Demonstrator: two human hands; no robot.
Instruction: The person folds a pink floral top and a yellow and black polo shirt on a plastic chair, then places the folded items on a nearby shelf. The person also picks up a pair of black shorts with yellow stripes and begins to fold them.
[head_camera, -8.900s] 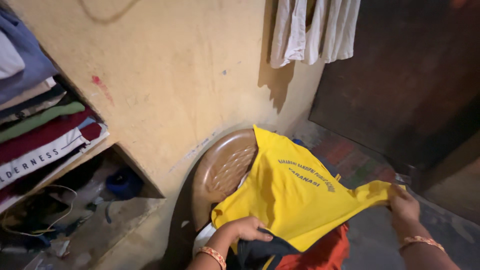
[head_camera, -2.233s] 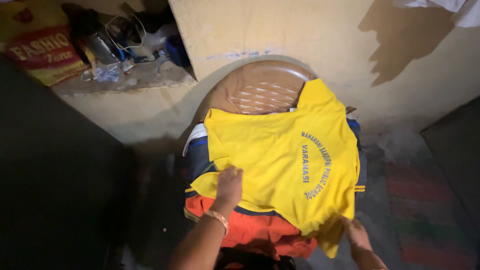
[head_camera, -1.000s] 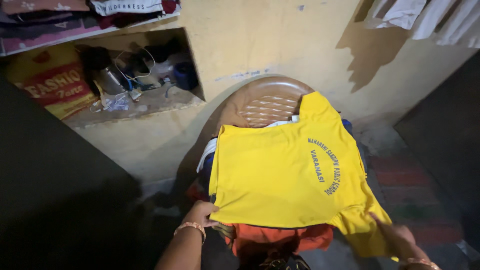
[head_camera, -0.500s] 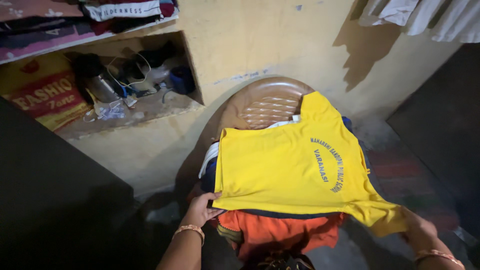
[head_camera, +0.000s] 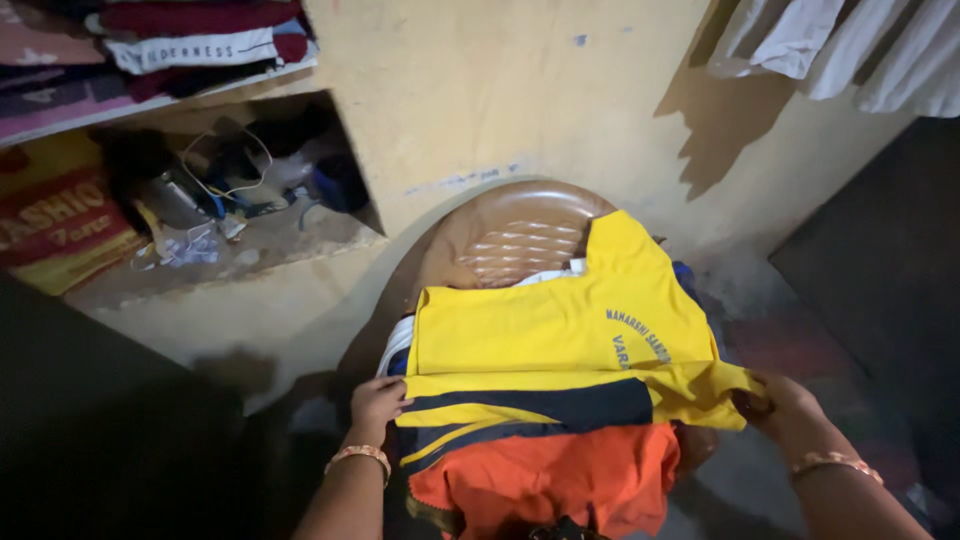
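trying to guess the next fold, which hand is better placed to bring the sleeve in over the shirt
Right, probably. The right hand already pinches the yellow sleeve at the shirt's right edge. The left hand only holds the folded hem at the left edge, far from that sleeve.

A brown plastic chair (head_camera: 510, 232) stands against a yellow wall and carries a pile of clothes. A yellow shirt (head_camera: 560, 325) lies on top, its near edge folded back to show dark blue panels. Beneath it lie an orange garment (head_camera: 550, 480) and white cloth (head_camera: 400, 338).
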